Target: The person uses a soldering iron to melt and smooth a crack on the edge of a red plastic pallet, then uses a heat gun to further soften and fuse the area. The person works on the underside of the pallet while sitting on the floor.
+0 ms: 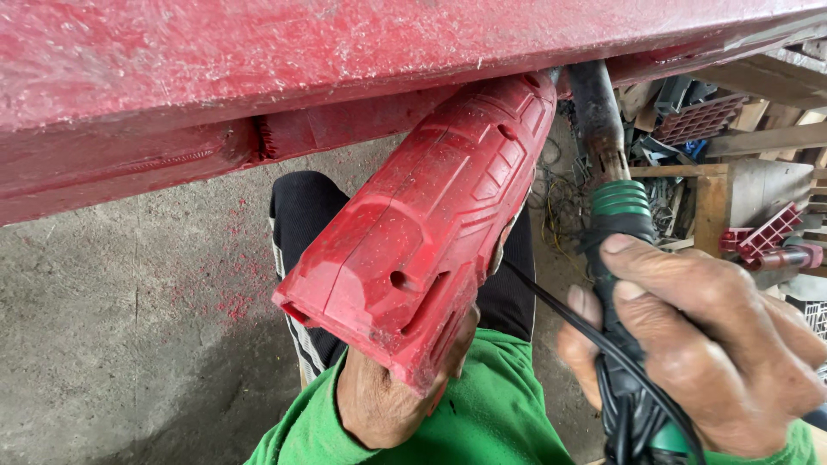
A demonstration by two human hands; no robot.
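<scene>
The person presses a red power tool point(422, 232) up against the underside edge of a red painted metal panel point(258, 77), so the step in hand seems to be grinding or scraping the paint. The left hand point(388, 396) is closed around the tool's body from below, and the right hand point(689, 344) is clamped on the black and green side handle point(622, 224). The tool is dusty with red specks, and the next move probably calls for steady pressure along the edge.

Dusty red power tool point(422, 232) angled up under the red beam, black-and-green handled tool point(622, 258) upright beside it
</scene>
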